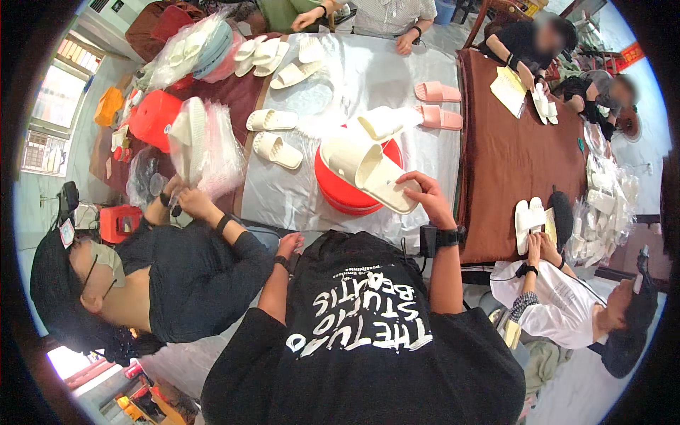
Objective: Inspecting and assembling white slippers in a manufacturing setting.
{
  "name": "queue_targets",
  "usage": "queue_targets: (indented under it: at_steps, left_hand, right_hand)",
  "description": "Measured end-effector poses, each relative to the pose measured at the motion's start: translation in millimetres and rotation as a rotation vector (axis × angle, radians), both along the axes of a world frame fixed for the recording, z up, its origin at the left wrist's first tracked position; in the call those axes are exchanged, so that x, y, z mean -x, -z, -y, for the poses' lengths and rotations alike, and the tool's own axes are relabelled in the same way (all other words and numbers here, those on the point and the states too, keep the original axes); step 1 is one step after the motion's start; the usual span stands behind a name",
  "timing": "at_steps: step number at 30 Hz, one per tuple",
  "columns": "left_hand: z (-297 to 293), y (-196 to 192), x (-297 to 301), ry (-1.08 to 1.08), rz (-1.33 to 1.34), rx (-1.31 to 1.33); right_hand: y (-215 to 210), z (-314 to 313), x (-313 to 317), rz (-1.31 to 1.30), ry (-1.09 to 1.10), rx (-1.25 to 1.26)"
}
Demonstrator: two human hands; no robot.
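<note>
My right hand [432,201] is closed on the heel end of a cream slipper [368,170], thumb and fingers pinching the sole, at the centre of the frame; the toe end points to the upper left, over a red round tub or stool [347,202] on the film-covered worktop [382,71]. I judge the slipper light, springy foam or rubber, hard to break, perhaps a bit slick on its smooth faces; the heel edge or the thick strap should give a sure hold. My left hand [289,244] lies near the worktop's lower edge, and I cannot tell whether its fingers hold anything. Slippers hide the red thing's top, so any contents are unclear. Clear bags [161,62] at the upper left surround cream slippers [185,46]; clear wrapping [620,212] at the right holds white slippers [602,178].
</note>
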State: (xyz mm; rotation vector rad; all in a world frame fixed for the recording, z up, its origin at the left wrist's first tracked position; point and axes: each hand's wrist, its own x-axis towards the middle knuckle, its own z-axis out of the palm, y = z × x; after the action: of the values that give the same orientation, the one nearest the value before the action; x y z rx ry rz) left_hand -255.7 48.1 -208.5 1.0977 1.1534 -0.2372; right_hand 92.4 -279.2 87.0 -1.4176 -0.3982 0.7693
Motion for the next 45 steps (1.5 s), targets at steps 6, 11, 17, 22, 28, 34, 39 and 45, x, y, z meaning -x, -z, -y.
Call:
queue_targets:
  at_steps: [6, 11, 17, 22, 28, 34, 39, 45]
  left_hand:
    - [-12.5, 24.6, -13.4, 0.017, 0.002, 0.087]
    - [-6.8, 49.7, -22.7, -0.034, 0.011, 0.143]
    - [2.4, 61.4, -26.7, -0.053, -0.026, -0.132]
    - [1.1, 50.6, -38.6, -0.009, -0.313, -0.609]
    - [2.3, 41.4, -45.6, 0.102, -0.304, -0.589]
    - [12.4, 55.7, -39.2, 0.171, -0.237, -0.536]
    - [9.1, 58.3, -35.5, 0.194, -0.265, -0.470]
    - [7.2, 44.9, -33.2, 0.231, -0.205, -0.507]
  right_hand:
    - [36.4, -9.5, -6.9, 0.139, -0.167, 0.277]
    - [48.3, -21.1, -9.5, 0.192, -0.180, 0.348]
    - [37.6, -51.3, 3.6, 0.590, -0.071, 0.605]
    - [37.0, -59.9, 8.2, 0.754, -0.081, 0.577]
    - [47.0, -52.8, 2.5, 0.753, -0.147, 0.569]
    - [35.8, -57.5, 11.5, 0.783, -0.166, 0.580]
    - [28.1, -80.1, 26.9, 1.097, -0.154, 0.674]
    - [37.3, -101.0, 34.9, 1.114, -0.124, 0.724]
